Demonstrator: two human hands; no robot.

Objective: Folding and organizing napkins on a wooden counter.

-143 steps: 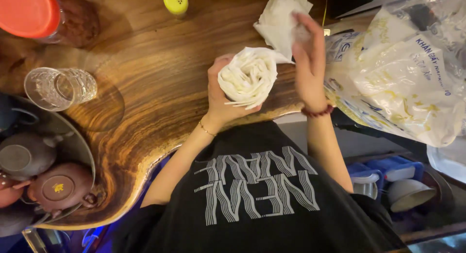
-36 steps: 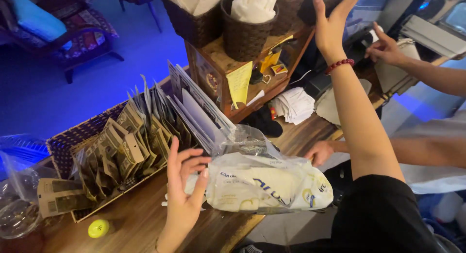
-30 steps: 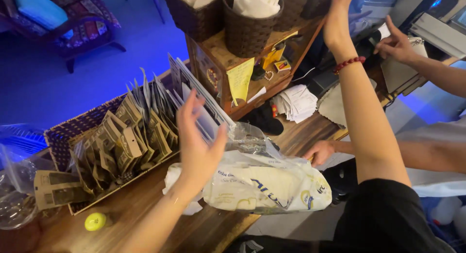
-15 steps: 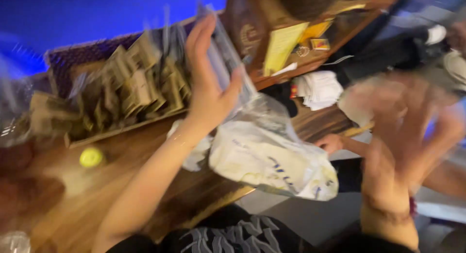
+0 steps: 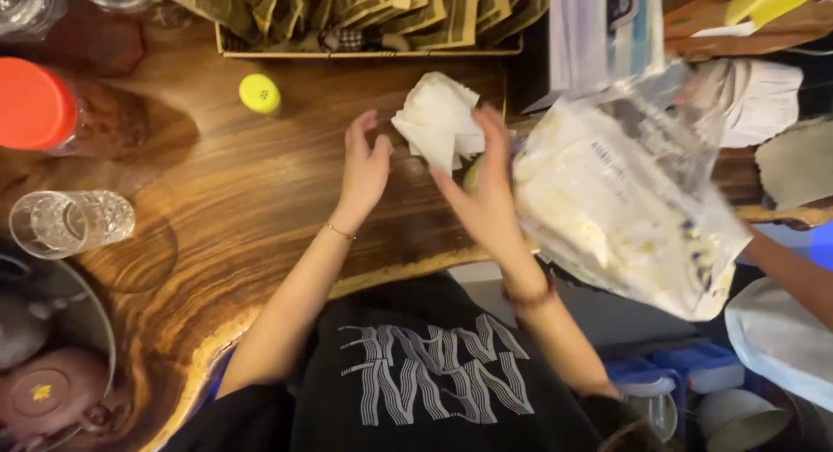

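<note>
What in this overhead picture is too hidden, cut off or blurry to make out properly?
- Head view: the plastic bag is motion-blurred, so its pale contents stay unclear.
- The right hand covers part of the white napkins; whether it grips them is uncertain.
- The basket of brown packets is cut off by the top edge.
- The teapot is cropped at the left edge.
- The left hand is open, touching nothing visible.

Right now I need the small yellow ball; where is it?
In the head view the small yellow ball lies on the wooden counter, left of the left hand, just below the basket of brown packets.
</note>
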